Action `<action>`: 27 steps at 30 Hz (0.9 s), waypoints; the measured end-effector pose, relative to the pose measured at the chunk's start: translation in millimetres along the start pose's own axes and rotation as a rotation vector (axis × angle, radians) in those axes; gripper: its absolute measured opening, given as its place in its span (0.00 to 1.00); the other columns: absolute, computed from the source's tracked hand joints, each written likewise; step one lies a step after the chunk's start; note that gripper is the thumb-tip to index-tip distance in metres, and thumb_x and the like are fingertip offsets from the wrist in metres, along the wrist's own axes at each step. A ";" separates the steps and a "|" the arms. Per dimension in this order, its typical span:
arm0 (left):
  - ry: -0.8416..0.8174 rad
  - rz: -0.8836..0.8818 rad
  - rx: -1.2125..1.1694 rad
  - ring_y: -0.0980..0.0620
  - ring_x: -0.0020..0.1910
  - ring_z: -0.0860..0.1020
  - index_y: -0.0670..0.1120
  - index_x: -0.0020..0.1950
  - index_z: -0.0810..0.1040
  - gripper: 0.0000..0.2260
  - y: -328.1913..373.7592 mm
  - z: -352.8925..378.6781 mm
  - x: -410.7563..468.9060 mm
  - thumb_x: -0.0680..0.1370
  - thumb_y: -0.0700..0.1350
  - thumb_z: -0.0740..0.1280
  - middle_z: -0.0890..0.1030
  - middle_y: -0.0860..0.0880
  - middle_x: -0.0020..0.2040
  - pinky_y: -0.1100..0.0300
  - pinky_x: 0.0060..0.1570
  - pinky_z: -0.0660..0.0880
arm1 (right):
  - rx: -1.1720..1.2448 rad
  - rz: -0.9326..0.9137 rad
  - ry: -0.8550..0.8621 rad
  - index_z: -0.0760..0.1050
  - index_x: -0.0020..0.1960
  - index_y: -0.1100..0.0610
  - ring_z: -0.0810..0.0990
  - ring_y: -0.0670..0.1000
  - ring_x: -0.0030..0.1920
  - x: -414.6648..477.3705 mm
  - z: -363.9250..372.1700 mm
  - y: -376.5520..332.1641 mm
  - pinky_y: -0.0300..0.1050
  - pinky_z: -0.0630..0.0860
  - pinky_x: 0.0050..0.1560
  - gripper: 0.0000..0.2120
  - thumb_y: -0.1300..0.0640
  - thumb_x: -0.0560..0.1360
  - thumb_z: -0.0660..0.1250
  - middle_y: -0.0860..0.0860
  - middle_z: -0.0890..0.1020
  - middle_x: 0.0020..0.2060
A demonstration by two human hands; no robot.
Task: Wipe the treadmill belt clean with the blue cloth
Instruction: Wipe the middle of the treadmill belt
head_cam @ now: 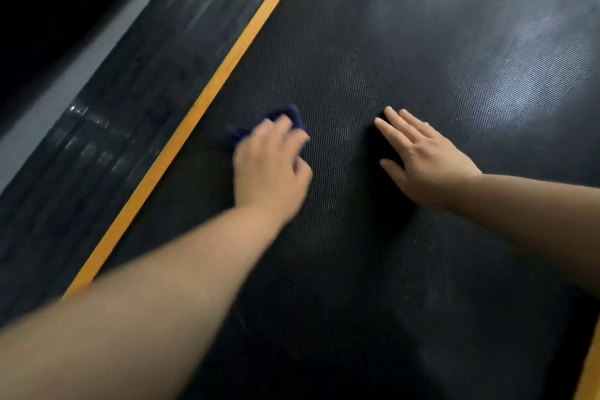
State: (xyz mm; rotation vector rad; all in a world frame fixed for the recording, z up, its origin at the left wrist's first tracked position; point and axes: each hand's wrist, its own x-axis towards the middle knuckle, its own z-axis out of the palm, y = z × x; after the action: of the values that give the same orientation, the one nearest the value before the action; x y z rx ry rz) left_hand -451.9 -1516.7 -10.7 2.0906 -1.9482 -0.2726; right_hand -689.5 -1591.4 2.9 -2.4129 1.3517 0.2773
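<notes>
The black textured treadmill belt (pixel 373 58) fills most of the view. My left hand (pixel 271 162) grips a dark blue cloth (pixel 285 115) and presses it onto the belt near the left edge; the hand is motion-blurred and covers most of the cloth. My right hand (pixel 422 159) lies flat on the belt to the right, fingers straight and spread, holding nothing. Pale dusty patches show on the belt at the upper right.
An orange stripe (pixel 207 101) runs diagonally along the belt's left edge. Beyond it lies the ribbed black side rail (pixel 130 91), then a grey strip (pixel 74 75). A second orange edge (pixel 592 367) shows at the bottom right corner.
</notes>
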 end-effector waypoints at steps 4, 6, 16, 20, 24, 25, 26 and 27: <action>-0.172 0.482 -0.112 0.47 0.60 0.76 0.51 0.58 0.80 0.16 39.6 14.1 -46.9 0.74 0.50 0.60 0.79 0.50 0.60 0.48 0.62 0.69 | 0.017 0.086 0.034 0.50 0.78 0.51 0.47 0.51 0.77 -0.3 -4.1 15.4 0.54 0.51 0.75 0.31 0.46 0.78 0.57 0.48 0.50 0.77; -0.156 0.619 0.010 0.47 0.61 0.76 0.52 0.57 0.81 0.16 19.8 13.6 -24.1 0.74 0.51 0.59 0.79 0.51 0.61 0.42 0.66 0.65 | -0.001 0.086 0.063 0.52 0.77 0.51 0.48 0.52 0.77 -4.9 -1.6 21.4 0.55 0.52 0.75 0.30 0.45 0.79 0.57 0.48 0.52 0.77; -0.091 0.148 -0.132 0.40 0.49 0.74 0.45 0.48 0.79 0.12 48.1 11.9 -0.6 0.71 0.47 0.61 0.75 0.42 0.52 0.49 0.49 0.75 | 0.010 0.044 0.026 0.56 0.77 0.50 0.50 0.53 0.77 -18.3 -4.7 26.5 0.53 0.51 0.76 0.29 0.46 0.78 0.59 0.51 0.53 0.77; -0.274 0.731 -0.117 0.41 0.48 0.77 0.45 0.50 0.81 0.12 44.6 21.4 -3.7 0.73 0.48 0.61 0.79 0.42 0.52 0.49 0.49 0.75 | -0.016 0.026 0.055 0.59 0.75 0.52 0.53 0.55 0.77 -31.1 3.2 39.4 0.53 0.53 0.75 0.27 0.48 0.78 0.59 0.53 0.56 0.76; -0.072 0.409 -0.013 0.38 0.61 0.73 0.44 0.55 0.80 0.12 15.6 8.9 67.9 0.76 0.46 0.61 0.75 0.40 0.63 0.46 0.61 0.69 | 0.013 0.057 0.080 0.57 0.76 0.50 0.49 0.52 0.77 -40.7 12.2 40.4 0.51 0.48 0.76 0.27 0.48 0.79 0.58 0.50 0.54 0.77; -0.076 0.205 -0.027 0.38 0.65 0.70 0.44 0.59 0.78 0.13 15.7 9.6 76.5 0.78 0.45 0.61 0.72 0.41 0.67 0.48 0.66 0.65 | 0.019 0.064 0.080 0.56 0.76 0.49 0.48 0.52 0.77 -41.1 13.5 38.8 0.51 0.46 0.76 0.27 0.48 0.79 0.58 0.49 0.53 0.77; -0.062 0.075 -0.057 0.39 0.68 0.68 0.44 0.60 0.77 0.13 22.1 12.2 78.1 0.78 0.44 0.61 0.70 0.42 0.69 0.50 0.68 0.61 | 0.020 0.071 0.082 0.56 0.76 0.49 0.48 0.52 0.77 -40.5 14.5 39.1 0.50 0.46 0.75 0.27 0.48 0.79 0.58 0.49 0.52 0.77; -0.056 0.052 -0.070 0.40 0.67 0.68 0.43 0.60 0.77 0.13 31.0 18.0 72.4 0.78 0.44 0.60 0.72 0.42 0.68 0.51 0.69 0.59 | 0.020 0.073 0.080 0.56 0.76 0.49 0.48 0.51 0.77 -39.7 15.0 40.1 0.50 0.45 0.75 0.27 0.48 0.79 0.58 0.49 0.52 0.77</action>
State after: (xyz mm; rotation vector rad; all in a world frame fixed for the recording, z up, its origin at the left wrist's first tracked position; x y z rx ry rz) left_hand -481.3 -1591.9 -14.4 2.0059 -1.9909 -0.3866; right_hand -744.4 -1573.5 -5.8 -2.3849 1.4725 0.1867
